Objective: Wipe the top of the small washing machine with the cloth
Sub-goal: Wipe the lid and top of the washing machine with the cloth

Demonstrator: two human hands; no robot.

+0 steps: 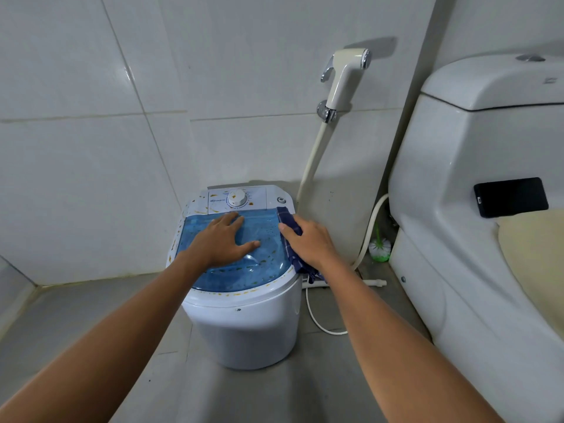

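White tiled walls (91, 87) fill the whole upper half of the frame, with a grey floor (91, 315) underneath. Right side is taken up by a big white toilet (457, 209), and there's a black phone (511, 196) lying on the ledge just below its tank, above the cream seat cover (537, 254).

Bottom middle of the frame is the small washing machine (244, 331), a white tub with a see-through blue lid (268, 236) and a white control panel with a dial (236, 197) at the far edge. Lid and rim are speckled with little orange-yellow bits plus some water drops.

Left hand (221, 242) is laid flat on the blue lid, fingers straight and spread, not holding anything. Right hand (309, 239) sits on the right edge of the lid, pressing down on a dark blue checked cloth (288, 222) with mostly straight fingers; the cloth runs along that right edge and hangs over the rim near the wrist.

On the wall, upper middle-right, a cream bidet sprayer (345, 77) hangs in its holder, hose dropping behind the machine. A green and white toilet brush (379, 245) is tucked between machine and toilet, and a white cord (317, 319) loops on the floor.
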